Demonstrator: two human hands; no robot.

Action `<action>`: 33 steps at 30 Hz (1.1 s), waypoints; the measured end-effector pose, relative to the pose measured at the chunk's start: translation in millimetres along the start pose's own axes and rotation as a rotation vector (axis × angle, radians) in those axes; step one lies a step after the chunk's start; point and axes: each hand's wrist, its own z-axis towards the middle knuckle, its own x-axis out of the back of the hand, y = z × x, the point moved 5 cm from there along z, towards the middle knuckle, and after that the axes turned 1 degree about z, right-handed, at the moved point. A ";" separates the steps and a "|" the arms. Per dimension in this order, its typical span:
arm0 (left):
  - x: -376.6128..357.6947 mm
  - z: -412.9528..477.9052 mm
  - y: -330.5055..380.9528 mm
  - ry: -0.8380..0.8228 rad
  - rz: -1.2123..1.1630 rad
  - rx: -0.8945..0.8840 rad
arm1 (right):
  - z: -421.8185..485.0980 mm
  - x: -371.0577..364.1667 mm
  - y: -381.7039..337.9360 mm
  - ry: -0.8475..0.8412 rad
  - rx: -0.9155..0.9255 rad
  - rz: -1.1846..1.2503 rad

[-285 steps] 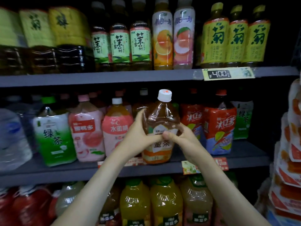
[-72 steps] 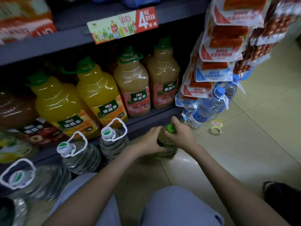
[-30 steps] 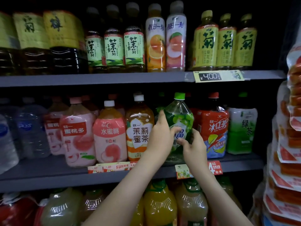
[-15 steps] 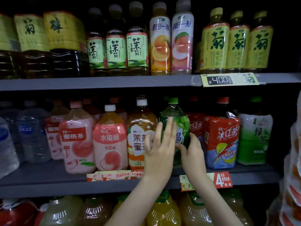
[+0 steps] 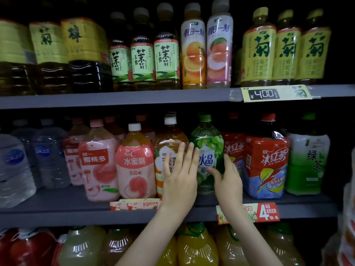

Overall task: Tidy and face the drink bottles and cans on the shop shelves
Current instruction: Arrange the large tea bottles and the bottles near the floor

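A green-capped grape drink bottle (image 5: 208, 143) stands upright on the middle shelf (image 5: 57, 212), label facing out, between a white-capped jasmine tea bottle (image 5: 169, 137) and red iced-tea bottles (image 5: 267, 160). My left hand (image 5: 180, 181) is spread flat with straight fingers in front of the tea bottle and the grape bottle's left edge. My right hand (image 5: 228, 181) rests against the grape bottle's lower right side, thumb on its front.
Pink peach drinks (image 5: 134, 160) and water bottles (image 5: 15, 164) fill the shelf's left; a green tea bottle (image 5: 307, 160) stands at the right. The upper shelf (image 5: 134, 96) carries tea and juice bottles. Orange juice jugs (image 5: 196, 246) sit below. Snack packs hang at the far right.
Since a second ago my left hand has let go of the grape bottle and spread flat. The bottle now stands in the row. My right hand stays at its side.
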 end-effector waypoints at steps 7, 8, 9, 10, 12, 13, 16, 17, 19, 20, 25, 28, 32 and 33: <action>-12.4 3.4 2.4 -0.047 0.107 -0.038 | 2.6 -2.2 10.7 0.009 -0.018 0.050; -15.6 4.0 3.6 -0.056 0.121 -0.033 | 4.6 -3.2 11.9 -0.004 -0.023 0.059; -17.8 4.4 4.4 -0.059 0.127 -0.027 | 6.3 -4.1 12.9 -0.016 -0.027 0.068; -18.4 4.5 5.1 -0.055 0.125 -0.023 | 7.6 -4.7 13.4 -0.027 -0.029 0.075; -13.7 4.0 5.3 -0.040 0.097 -0.037 | 7.6 -5.2 12.6 -0.046 -0.037 0.076; -9.1 3.0 4.1 -0.026 0.073 -0.053 | 5.9 -4.6 9.8 -0.046 -0.038 0.061; 9.2 -6.0 -12.2 0.042 -0.066 -0.052 | -11.9 1.5 -13.6 0.134 0.032 0.004; 15.4 -10.6 -23.6 0.069 -0.130 -0.014 | -22.8 1.5 -27.3 0.220 0.085 0.033; 26.0 -22.8 -53.3 0.122 -0.241 0.095 | -47.8 -10.0 -60.6 0.280 0.209 0.152; 29.8 -30.5 -70.0 0.149 -0.269 0.147 | -58.7 -20.7 -77.4 0.256 0.278 0.211; 36.1 -60.4 -156.1 0.163 -0.215 0.328 | -74.3 -81.4 -142.6 0.069 0.551 0.211; 30.9 -65.8 -193.9 0.096 -0.168 0.368 | -55.9 -109.9 -164.4 0.037 0.553 0.082; 12.5 -62.7 -209.3 0.031 -0.208 0.255 | -27.8 -136.0 -181.7 -0.016 0.458 -0.131; 7.4 -61.6 -210.0 0.030 -0.236 0.240 | -21.7 -138.2 -183.3 -0.004 0.428 -0.171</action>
